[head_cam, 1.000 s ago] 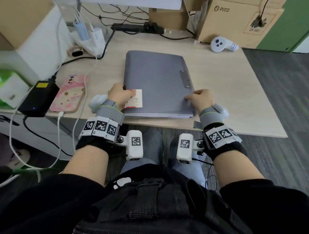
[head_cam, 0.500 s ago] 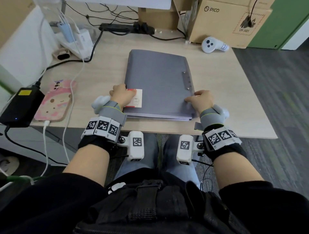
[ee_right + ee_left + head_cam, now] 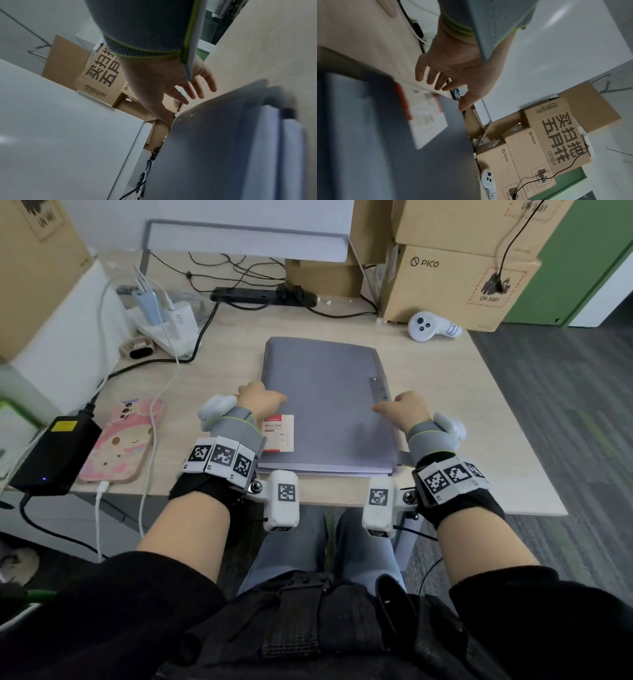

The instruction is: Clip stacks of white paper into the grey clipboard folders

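A stack of closed grey clipboard folders (image 3: 325, 402) lies in the middle of the desk (image 3: 462, 405), with a red and white label (image 3: 278, 433) near its front left corner and a metal clip strip (image 3: 378, 388) along its right edge. Pale paper edges (image 3: 325, 470) show at the stack's near side. My left hand (image 3: 260, 400) sits at the folder's left edge, beyond the label. The left wrist view shows the left hand (image 3: 457, 81) with spread fingers and the thumb over the cover (image 3: 402, 162). My right hand (image 3: 400, 409) is at the right edge below the clip. Its fingers (image 3: 197, 88) are extended, holding nothing.
A phone in a pink case (image 3: 120, 443) and a black power brick (image 3: 54, 453) lie left of the folders. Chargers (image 3: 171, 326), cables and a power strip (image 3: 260, 296) fill the back. A white controller (image 3: 431, 326) and cardboard boxes (image 3: 455, 282) stand at the back right.
Both hands have slid away from me along the folder's sides; the left hand has come off the label. The head camera has tilted up. The folder stack has stayed put.
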The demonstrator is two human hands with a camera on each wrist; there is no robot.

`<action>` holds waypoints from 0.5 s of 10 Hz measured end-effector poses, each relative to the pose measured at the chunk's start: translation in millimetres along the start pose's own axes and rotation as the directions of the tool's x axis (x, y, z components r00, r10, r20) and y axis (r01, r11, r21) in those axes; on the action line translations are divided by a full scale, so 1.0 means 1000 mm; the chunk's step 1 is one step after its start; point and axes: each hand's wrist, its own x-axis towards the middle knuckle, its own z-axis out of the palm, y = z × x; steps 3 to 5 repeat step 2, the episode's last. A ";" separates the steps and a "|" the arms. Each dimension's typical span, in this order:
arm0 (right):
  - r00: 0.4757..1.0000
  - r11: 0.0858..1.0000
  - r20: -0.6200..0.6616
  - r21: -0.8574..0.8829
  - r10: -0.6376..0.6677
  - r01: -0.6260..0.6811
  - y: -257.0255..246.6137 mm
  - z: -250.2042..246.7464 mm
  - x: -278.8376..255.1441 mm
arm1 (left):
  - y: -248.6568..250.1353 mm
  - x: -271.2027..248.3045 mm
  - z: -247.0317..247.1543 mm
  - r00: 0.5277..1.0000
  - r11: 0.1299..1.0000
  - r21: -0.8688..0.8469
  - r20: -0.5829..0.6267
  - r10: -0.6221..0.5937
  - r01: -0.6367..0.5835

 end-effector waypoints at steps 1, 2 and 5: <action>0.997 0.998 0.036 0.018 -0.066 0.066 -0.021 -0.010 0.008 | 0.041 -0.011 -0.007 0.994 0.994 0.024 0.007 0.105 -0.105; 0.990 0.990 0.029 0.027 -0.136 0.135 -0.050 -0.028 0.013 | 0.086 -0.024 -0.014 0.973 0.972 0.055 0.045 0.225 -0.227; 0.990 0.990 0.029 0.027 -0.136 0.135 -0.050 -0.028 0.013 | 0.086 -0.024 -0.014 0.973 0.972 0.055 0.045 0.225 -0.227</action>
